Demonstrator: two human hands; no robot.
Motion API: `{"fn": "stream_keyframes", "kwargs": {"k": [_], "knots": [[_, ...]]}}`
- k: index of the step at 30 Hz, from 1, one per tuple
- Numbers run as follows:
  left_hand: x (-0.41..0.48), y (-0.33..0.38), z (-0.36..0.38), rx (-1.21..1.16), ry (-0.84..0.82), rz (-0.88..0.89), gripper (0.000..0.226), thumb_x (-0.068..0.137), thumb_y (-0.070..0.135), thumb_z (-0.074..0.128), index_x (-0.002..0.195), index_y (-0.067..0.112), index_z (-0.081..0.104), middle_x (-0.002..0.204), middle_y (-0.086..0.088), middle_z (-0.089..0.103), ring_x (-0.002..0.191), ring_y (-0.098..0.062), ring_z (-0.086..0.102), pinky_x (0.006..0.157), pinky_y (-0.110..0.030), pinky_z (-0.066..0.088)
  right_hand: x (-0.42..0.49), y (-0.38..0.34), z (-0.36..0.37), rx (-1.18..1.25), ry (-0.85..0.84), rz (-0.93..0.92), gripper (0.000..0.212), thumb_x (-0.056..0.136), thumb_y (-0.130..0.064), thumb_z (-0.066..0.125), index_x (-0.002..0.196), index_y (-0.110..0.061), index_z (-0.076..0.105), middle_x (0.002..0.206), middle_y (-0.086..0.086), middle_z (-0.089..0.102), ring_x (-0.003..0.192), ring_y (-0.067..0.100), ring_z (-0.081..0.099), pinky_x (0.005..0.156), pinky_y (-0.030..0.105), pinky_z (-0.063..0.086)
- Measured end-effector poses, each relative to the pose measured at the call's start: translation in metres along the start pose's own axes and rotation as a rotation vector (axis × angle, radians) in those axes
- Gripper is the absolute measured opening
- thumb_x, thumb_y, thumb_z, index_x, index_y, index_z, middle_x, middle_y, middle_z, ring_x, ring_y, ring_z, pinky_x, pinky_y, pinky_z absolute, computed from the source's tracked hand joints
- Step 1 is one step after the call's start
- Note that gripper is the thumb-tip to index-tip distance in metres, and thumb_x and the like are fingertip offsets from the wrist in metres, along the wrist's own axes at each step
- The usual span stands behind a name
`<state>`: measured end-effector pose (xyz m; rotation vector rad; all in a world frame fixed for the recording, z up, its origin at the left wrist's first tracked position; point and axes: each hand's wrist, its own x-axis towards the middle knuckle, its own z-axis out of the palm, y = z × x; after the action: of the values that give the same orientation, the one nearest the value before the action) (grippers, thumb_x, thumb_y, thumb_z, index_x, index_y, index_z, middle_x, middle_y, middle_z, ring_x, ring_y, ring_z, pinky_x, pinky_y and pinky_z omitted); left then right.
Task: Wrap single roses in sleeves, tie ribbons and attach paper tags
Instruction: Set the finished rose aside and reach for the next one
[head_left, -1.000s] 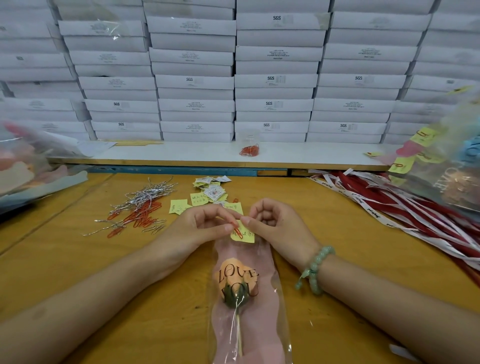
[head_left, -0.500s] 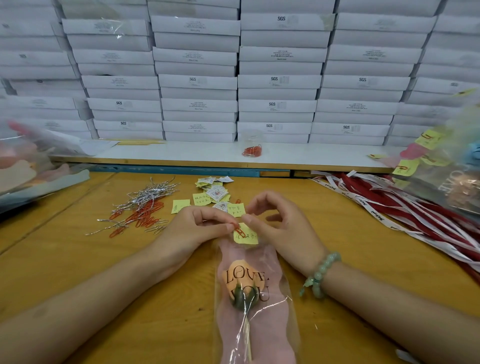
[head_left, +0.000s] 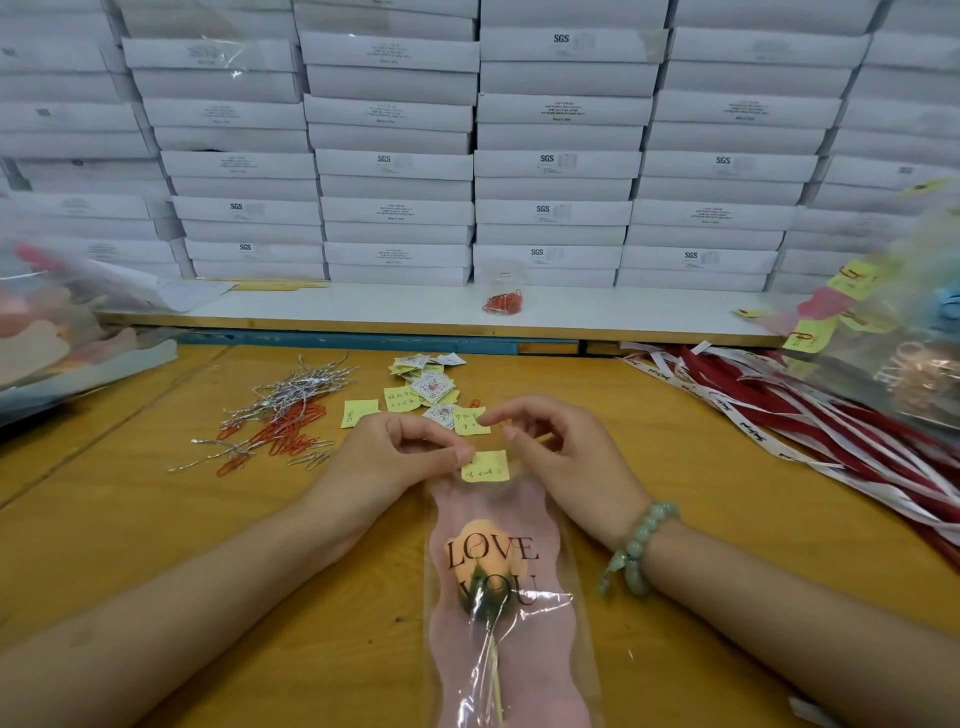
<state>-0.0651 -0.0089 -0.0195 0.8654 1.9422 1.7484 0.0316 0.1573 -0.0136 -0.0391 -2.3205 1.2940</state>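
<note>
1. The step in hand looks like tag attachment. A small yellow paper tag with handwriting (head_left: 485, 466) lies on the top edge of the clear cellophane sleeve printed pink with "LOVE YOU" (head_left: 524, 670). The sleeve lies flat on the orange-brown wooden table (head_left: 156, 530), its mouth pointing away from the person.
2. The left hand (head_left: 395, 460) pinches the tag's upper left corner between thumb and forefinger, pressing it to the sleeve. Whether a clip sits under those fingertips I cannot tell.
3. The right hand (head_left: 563, 454) hovers just beside the tag's right edge, fingers loosely curved and apart, with nothing visible in it. A pale green bead bracelet (head_left: 639, 545) circles its wrist.
4. Inside the sleeve lies the single peach-coloured rose (head_left: 488, 558), bloom toward the tag. Its green calyx and thin stem run back toward the person.
5. The next move probably calls for fastening. The paper is thin and the film slick and crinkly, so the pinch needs to keep both layers aligned while the free hand fetches a fastener. The heap of red wire paper clips and silver twist ties (head_left: 280, 421) lies near, on the left.
6. No ribbon shows on this sleeve. The flat red and white printed ribbons (head_left: 779, 431) lie well apart on the right.
</note>
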Motion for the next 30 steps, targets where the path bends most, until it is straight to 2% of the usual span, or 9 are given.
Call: {"fn": "stream_keyframes", "kwargs": {"k": [3,5,9,13,17,23,27,30], "knots": [[0.001,0.002,0.004,-0.009,0.040,-0.016,0.011,0.070,0.019,0.083,0.076,0.012,0.077,0.079,-0.013,0.074,0.065,-0.015,0.068,0.058,-0.016,0.052,0.003,0.003,-0.003,0.125,0.041,0.062,0.015,0.092,-0.009,0.058,0.095,-0.017,0.071,0.075,-0.006,0.059,0.071,0.004,0.052,0.063,0.016,0.044],[0.001,0.003,0.006,-0.031,0.051,-0.008,0.008,0.071,0.010,0.082,0.074,0.013,0.075,0.075,-0.010,0.074,0.062,-0.012,0.067,0.056,-0.014,0.050,0.005,0.005,-0.004,0.197,0.064,0.106,0.010,0.090,-0.009,0.061,0.093,-0.014,0.070,0.081,0.002,0.067,0.077,0.013,0.060,0.068,0.021,0.051],[0.000,0.004,0.005,-0.014,0.049,0.002,0.014,0.074,0.011,0.081,0.086,0.017,0.077,0.089,-0.005,0.076,0.074,-0.014,0.071,0.061,-0.014,0.051,0.009,0.007,-0.005,0.288,0.083,0.142,0.008,0.088,-0.007,0.064,0.088,-0.012,0.070,0.082,0.002,0.072,0.074,0.008,0.065,0.070,0.016,0.050],[-0.001,0.004,0.005,0.035,-0.003,0.015,0.016,0.078,0.014,0.078,0.092,0.023,0.079,0.090,-0.005,0.076,0.083,-0.012,0.071,0.068,-0.013,0.052,0.011,0.008,-0.005,0.341,0.082,0.155,0.007,0.090,-0.008,0.063,0.087,-0.011,0.069,0.076,0.002,0.073,0.067,0.006,0.066,0.066,0.014,0.051],[-0.002,0.004,0.006,0.025,0.014,0.031,0.016,0.077,0.012,0.078,0.091,0.021,0.079,0.091,-0.004,0.076,0.085,-0.014,0.071,0.069,-0.013,0.052,0.011,0.008,-0.006,0.339,0.072,0.150,0.008,0.090,-0.009,0.062,0.086,-0.012,0.068,0.067,-0.001,0.070,0.060,0.004,0.061,0.062,0.014,0.050],[-0.003,0.004,0.008,0.040,0.035,0.037,0.015,0.077,0.010,0.079,0.087,0.021,0.078,0.089,-0.003,0.076,0.082,-0.013,0.071,0.066,-0.013,0.051,0.008,0.006,-0.006,0.348,0.062,0.155,0.007,0.088,-0.009,0.065,0.092,-0.005,0.069,0.081,0.008,0.075,0.070,0.009,0.068,0.068,0.016,0.053],[-0.002,0.003,0.007,0.042,0.040,0.036,0.015,0.077,0.010,0.078,0.087,0.021,0.078,0.090,-0.002,0.075,0.081,-0.013,0.071,0.067,-0.015,0.052,0.008,0.004,-0.005,0.347,0.051,0.146,0.004,0.085,-0.005,0.067,0.089,-0.005,0.069,0.083,0.009,0.074,0.069,0.007,0.068,0.063,0.012,0.050],[-0.003,0.004,0.008,0.045,0.017,0.038,0.014,0.078,0.008,0.078,0.086,0.019,0.077,0.089,-0.004,0.075,0.078,-0.013,0.070,0.066,-0.015,0.052,0.008,0.005,-0.005,0.354,0.047,0.147,0.005,0.086,-0.004,0.066,0.090,-0.002,0.067,0.083,0.009,0.075,0.072,0.009,0.069,0.067,0.015,0.053]]}}
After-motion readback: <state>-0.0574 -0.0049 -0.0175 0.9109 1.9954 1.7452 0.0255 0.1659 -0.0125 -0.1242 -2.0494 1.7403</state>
